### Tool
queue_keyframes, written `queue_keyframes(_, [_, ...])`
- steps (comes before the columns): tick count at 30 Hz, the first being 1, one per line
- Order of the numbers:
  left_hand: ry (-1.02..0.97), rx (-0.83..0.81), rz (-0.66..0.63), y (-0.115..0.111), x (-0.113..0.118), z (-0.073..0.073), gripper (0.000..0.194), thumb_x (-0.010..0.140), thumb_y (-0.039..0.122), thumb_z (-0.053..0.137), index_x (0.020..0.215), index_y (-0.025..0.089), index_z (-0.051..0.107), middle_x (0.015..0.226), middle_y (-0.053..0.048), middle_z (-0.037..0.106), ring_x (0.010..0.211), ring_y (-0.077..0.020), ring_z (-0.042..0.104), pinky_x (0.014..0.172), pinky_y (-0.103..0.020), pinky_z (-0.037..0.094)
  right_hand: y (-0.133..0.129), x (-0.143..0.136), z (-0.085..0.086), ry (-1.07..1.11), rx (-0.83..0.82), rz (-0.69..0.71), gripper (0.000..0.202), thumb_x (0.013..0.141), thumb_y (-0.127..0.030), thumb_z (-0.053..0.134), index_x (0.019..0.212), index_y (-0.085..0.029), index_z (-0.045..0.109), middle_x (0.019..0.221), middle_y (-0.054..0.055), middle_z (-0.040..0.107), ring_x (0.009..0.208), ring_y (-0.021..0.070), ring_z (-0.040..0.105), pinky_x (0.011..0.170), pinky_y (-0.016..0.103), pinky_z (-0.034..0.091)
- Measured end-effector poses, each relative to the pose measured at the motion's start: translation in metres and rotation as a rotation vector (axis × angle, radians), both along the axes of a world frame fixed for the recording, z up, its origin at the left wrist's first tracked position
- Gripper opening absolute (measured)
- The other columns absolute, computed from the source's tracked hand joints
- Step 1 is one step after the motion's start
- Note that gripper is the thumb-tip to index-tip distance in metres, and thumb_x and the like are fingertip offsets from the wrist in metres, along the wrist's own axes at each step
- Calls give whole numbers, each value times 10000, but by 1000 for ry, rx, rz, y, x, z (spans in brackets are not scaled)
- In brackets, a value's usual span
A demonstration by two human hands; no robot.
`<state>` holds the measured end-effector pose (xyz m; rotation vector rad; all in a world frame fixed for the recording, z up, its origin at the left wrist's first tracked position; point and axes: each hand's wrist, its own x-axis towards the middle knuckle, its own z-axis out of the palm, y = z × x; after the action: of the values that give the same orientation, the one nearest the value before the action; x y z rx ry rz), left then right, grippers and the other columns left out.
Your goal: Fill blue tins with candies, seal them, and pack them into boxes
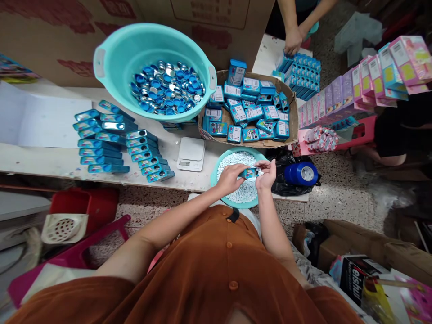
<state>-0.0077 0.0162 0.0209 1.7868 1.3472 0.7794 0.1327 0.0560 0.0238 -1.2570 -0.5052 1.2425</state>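
Note:
My left hand (231, 179) grips a small blue printed box (249, 173) by one end, its other end pointing at my right palm. My right hand (267, 175) is cupped around a few white pellets (259, 172), right at the end of the box. Both hands are above a turquoise bowl (213, 176) filled with white pellets (240, 195) that look like small candies. Just behind the bowl, a cut-down cardboard carton (248, 143) holds many similar blue boxes, some with a dark round opening visible.
A white scale (191, 153) stands left of the bowl. Blue boxes (148, 155) stand in rows farther left. A large turquoise tub (114, 58) holds blue and silver caps (168, 87). Blue tape (300, 173) lies right. A co-worker's hands (293, 39) touch stacked blue boxes.

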Motion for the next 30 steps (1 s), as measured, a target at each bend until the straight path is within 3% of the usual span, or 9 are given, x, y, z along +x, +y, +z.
queue_keyframes(3, [-49, -25, 54, -2, 1, -2, 424, 767, 184, 639, 1186, 225, 590, 1173, -58, 653, 1108, -226, 594, 938, -375, 455, -2, -1, 1, -15, -4, 2, 491, 889, -526, 400, 602, -183, 604, 556, 6, 603, 547, 125, 592, 608, 277, 473])
queue_keyframes(8, [-75, -3, 34, -4, 4, 0, 421, 767, 174, 635, 1180, 244, 594, 1169, -43, 656, 1109, -222, 593, 940, -379, 450, -5, -3, 6, -51, 41, -71, 465, 897, -506, 411, 604, -188, 584, 524, -14, 569, 482, 110, 548, 541, 262, 442])
queue_keyframes(11, [-89, 29, 51, -6, 5, 3, 430, 774, 167, 616, 1197, 241, 585, 1168, -48, 655, 1098, -214, 596, 925, -366, 449, -9, -4, 11, -159, 84, -39, 474, 909, -508, 386, 629, -189, 599, 551, -7, 589, 518, 126, 580, 574, 276, 461])
queue_keyframes(14, [-23, 147, -28, -9, 3, 6, 496, 769, 110, 565, 1240, 268, 559, 1242, -40, 620, 1171, -218, 548, 961, -387, 402, -13, -4, 15, -292, 132, -3, 500, 919, -515, 354, 663, -186, 630, 634, 15, 638, 611, 138, 617, 639, 284, 482])
queue_keyframes(20, [1, 211, -103, -13, -1, 2, 535, 763, 98, 541, 1271, 267, 539, 1264, -44, 609, 1164, -212, 549, 958, -377, 387, -13, -4, 17, -250, -22, -16, 586, 919, -593, 255, 712, -178, 614, 587, 21, 637, 582, 150, 627, 636, 296, 495])
queue_keyframes(23, [-42, 151, -44, -19, 2, 0, 497, 771, 117, 558, 1248, 255, 554, 1243, -46, 624, 1160, -213, 561, 947, -366, 403, -17, -3, 18, -341, -16, 89, 599, 925, -589, 240, 742, -173, 630, 634, 37, 664, 645, 167, 646, 702, 326, 506])
queue_keyframes(28, [-120, 69, 71, -29, 6, -1, 455, 765, 153, 601, 1206, 262, 583, 1213, -41, 646, 1144, -218, 584, 948, -365, 431, -35, 2, 26, -698, 276, 409, 517, 917, -565, 310, 921, -224, 700, 1031, 53, 693, 1066, 223, 601, 1004, 414, 401])
queue_keyframes(30, [-154, 86, 55, -32, 6, -2, 451, 770, 149, 599, 1206, 266, 583, 1226, -34, 641, 1159, -213, 577, 975, -366, 427, -39, 2, 27, -681, 339, 401, 535, 910, -584, 285, 990, -241, 687, 1105, 51, 668, 1117, 233, 576, 1020, 434, 388])
